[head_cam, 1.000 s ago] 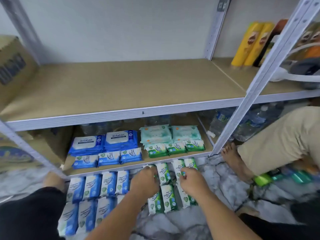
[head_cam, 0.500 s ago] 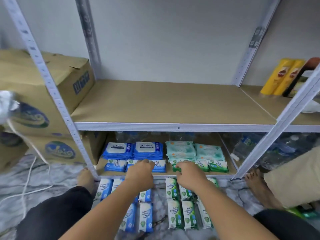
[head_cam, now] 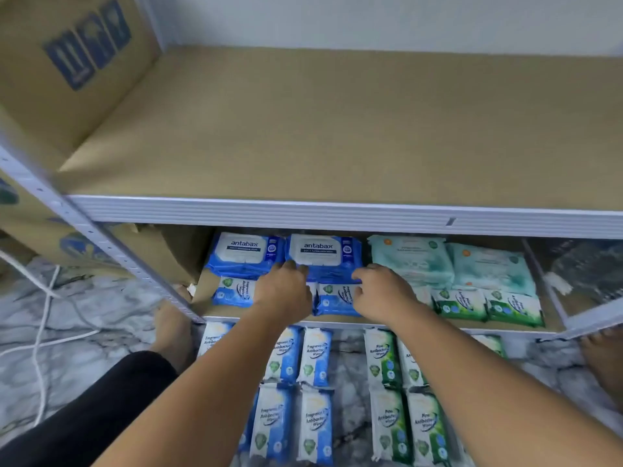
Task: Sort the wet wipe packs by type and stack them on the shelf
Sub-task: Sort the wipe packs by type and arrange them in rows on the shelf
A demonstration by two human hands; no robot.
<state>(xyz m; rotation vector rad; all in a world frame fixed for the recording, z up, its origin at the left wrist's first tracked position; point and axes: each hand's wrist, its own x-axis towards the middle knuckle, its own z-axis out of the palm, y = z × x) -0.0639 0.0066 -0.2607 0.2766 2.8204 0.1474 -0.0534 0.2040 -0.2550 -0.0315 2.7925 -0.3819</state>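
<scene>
your right hand (head_cam: 381, 294) has shifted left from the green packs (head_cam: 488, 305) to a blue pack (head_cam: 337, 299) on the bottom shelf (head_cam: 204, 294), pinching its far edge. your left hand (head_cam: 283, 291) rests beside it, fingers relaxed, touching the antabax pack (head_cam: 323, 252).

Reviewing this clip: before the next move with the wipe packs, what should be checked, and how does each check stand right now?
1. Types kept apart on the lower shelf: ok. The small blue packs lie to the left, the small green packs to the right.
2. Grip of the left hand: cannot tell. It covers whatever lies beneath it.
3. Grip of the right hand: cannot tell. Its fingers curl at the blue packs' edge.
4. All packs shelved: not ok. The blue floor packs and green floor packs lie on the floor.
5. Floor packs grouped by colour: ok. Blue lies left, green right.
</scene>
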